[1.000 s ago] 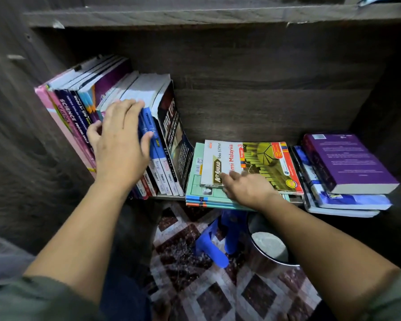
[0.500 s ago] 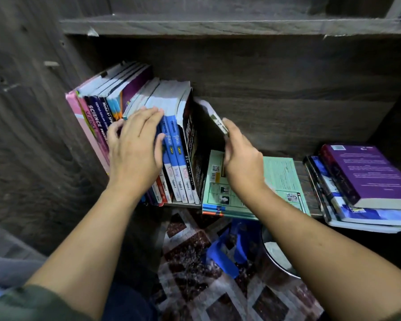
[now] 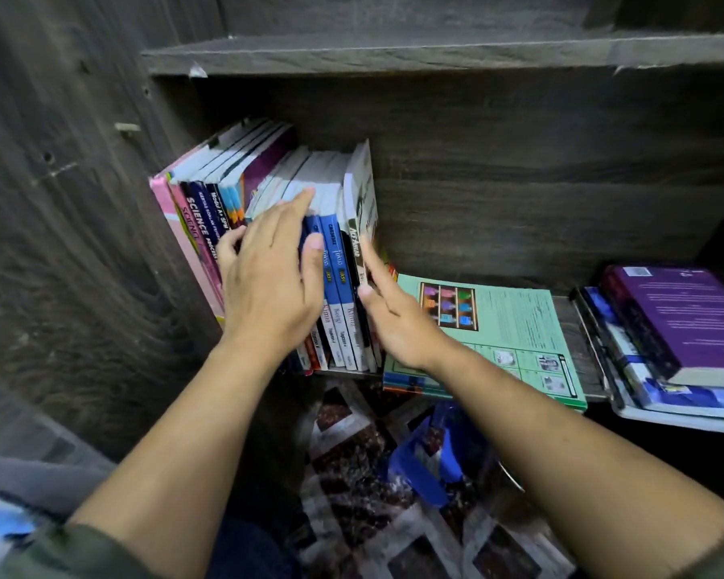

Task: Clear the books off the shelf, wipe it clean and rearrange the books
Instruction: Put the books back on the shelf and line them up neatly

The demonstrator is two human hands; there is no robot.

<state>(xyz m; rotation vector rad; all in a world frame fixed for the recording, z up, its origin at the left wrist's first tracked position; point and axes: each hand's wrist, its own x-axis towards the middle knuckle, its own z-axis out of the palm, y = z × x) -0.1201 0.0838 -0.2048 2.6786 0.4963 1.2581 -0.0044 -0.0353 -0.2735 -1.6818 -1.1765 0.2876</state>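
A row of books [image 3: 210,211] stands leaning left on the dark wooden shelf [image 3: 577,323]. My left hand [image 3: 268,277] lies flat on their spines with straight fingers. A white and black book [image 3: 362,202] now stands upright at the row's right end. My right hand [image 3: 393,315] presses against its cover with straight fingers. To the right a green book [image 3: 515,328] tops a flat stack. Further right lies a second flat pile with a purple book [image 3: 682,319] on top.
A shelf board [image 3: 435,52] runs above the books and a wooden side panel [image 3: 59,202] closes the left. Below the shelf I see a patterned tile floor [image 3: 352,495], a blue plastic stool [image 3: 427,461] and the rim of a metal bowl [image 3: 510,480].
My right hand lifted the top book off the flat stack, stood it up and pushed it against the row's right end. The green book is now uncovered. My left hand stayed on the spines.
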